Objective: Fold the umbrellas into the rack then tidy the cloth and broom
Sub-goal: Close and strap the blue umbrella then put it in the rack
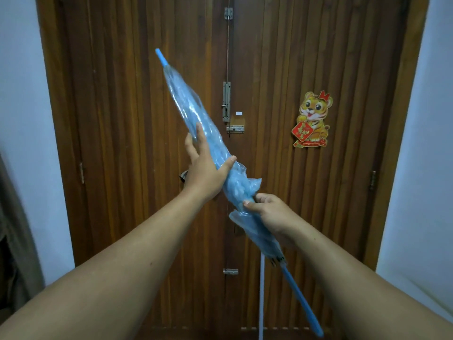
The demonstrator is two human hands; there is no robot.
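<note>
A: Where is the umbrella point(210, 143)?

B: In the air in front of a double wooden door point(122, 143), held slantwise. It is closed, pale blue and see-through, with its blue tip point(160, 56) pointing up and to the left and its blue handle point(304, 303) running down to the lower right.

A: Which hand has it where?

B: The left hand point(204, 168) is on the middle of the canopy: fingers fairly straight along the far side, thumb laid across the near side, so the plastic sits between thumb and fingers. The right hand point(267, 209) is lower, fingers curled round the gathered folds just above the rib ends, gripping them.

A: Is the canopy wrapped tight?

B: Not quite. Loose plastic bunches out between the two hands and just below the right one.

A: Anything else there?

B: A tiger sticker point(312, 119) on the right door leaf, metal bolts point(226, 101) down the middle seam, white walls point(22, 119) on both sides, and a thin white pole point(261, 295) standing upright behind the handle.
</note>
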